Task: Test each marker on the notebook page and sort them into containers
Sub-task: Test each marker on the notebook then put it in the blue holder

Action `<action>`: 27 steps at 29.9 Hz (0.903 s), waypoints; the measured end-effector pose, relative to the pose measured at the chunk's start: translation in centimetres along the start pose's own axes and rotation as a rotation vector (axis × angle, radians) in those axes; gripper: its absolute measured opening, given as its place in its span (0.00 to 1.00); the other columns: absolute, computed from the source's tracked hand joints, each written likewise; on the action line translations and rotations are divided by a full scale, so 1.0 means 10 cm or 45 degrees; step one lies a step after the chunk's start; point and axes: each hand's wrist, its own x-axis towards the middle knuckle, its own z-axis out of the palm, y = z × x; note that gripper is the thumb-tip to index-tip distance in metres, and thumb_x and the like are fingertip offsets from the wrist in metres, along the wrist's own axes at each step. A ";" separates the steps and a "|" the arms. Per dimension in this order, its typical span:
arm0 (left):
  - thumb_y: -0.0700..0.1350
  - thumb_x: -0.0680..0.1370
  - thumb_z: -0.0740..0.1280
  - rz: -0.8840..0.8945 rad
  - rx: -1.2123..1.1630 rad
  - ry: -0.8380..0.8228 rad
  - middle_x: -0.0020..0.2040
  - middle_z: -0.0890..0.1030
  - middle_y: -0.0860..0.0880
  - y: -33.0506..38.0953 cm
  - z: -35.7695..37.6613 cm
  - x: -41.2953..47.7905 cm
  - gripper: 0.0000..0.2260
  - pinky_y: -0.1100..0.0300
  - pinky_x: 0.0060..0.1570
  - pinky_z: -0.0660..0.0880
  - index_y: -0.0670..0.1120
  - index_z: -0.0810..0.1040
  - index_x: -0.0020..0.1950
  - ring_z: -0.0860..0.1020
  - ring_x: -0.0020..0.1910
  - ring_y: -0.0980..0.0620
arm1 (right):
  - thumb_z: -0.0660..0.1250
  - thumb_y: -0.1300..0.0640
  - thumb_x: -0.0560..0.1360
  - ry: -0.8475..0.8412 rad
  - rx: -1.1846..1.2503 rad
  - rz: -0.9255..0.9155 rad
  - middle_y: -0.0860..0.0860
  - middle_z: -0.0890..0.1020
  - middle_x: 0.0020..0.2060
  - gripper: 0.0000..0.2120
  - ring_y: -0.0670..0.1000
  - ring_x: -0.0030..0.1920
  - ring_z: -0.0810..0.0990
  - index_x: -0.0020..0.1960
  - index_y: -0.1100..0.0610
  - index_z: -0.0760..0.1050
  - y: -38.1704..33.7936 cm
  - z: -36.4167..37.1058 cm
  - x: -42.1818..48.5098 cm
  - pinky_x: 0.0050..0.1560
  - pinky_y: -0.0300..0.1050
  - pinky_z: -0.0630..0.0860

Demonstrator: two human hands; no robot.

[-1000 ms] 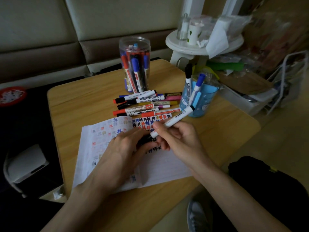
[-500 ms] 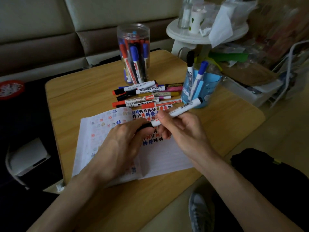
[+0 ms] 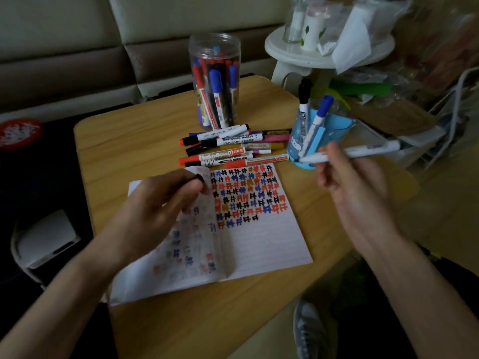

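One marker (image 3: 368, 151) in right hand (image 3: 355, 193), long axis crosswise, tapered end leftward.

Wooden table (image 3: 145, 141), rounded corners, at centre of scene. Beyond it, far side: cushioned sofa (image 3: 77, 47), beige and brown. Far right: round white stand (image 3: 290, 54) carrying a clear bottle (image 3: 294, 24), a white cup (image 3: 312, 32) with green leaf print and crumpled white paper (image 3: 350, 45). Green item (image 3: 363, 89) below the stand, kind not determinable. White wire rack (image 3: 458, 112) at right edge. Red round object (image 3: 19, 132) at far left. Grey shoe (image 3: 309, 332) on the floor, near right.
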 end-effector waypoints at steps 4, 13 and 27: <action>0.57 0.84 0.59 -0.006 0.063 -0.003 0.46 0.81 0.62 0.14 0.27 -0.01 0.10 0.70 0.43 0.73 0.57 0.78 0.54 0.80 0.48 0.62 | 0.70 0.50 0.77 -0.142 -0.206 0.026 0.51 0.81 0.37 0.13 0.48 0.38 0.78 0.51 0.61 0.81 0.20 0.12 -0.12 0.39 0.40 0.75; 0.51 0.84 0.61 0.041 0.363 0.021 0.57 0.80 0.57 0.09 0.46 -0.04 0.12 0.62 0.50 0.75 0.53 0.77 0.65 0.78 0.52 0.58 | 0.73 0.60 0.77 -0.181 -0.407 -0.106 0.43 0.82 0.31 0.05 0.40 0.34 0.80 0.48 0.62 0.81 0.53 0.19 -0.18 0.35 0.33 0.75; 0.49 0.83 0.65 -0.068 0.385 0.124 0.54 0.84 0.55 0.04 0.49 0.06 0.11 0.53 0.44 0.77 0.53 0.81 0.63 0.80 0.46 0.54 | 0.73 0.54 0.78 -0.171 -0.553 -0.266 0.56 0.82 0.34 0.06 0.57 0.34 0.80 0.46 0.57 0.81 0.68 0.15 -0.17 0.35 0.48 0.78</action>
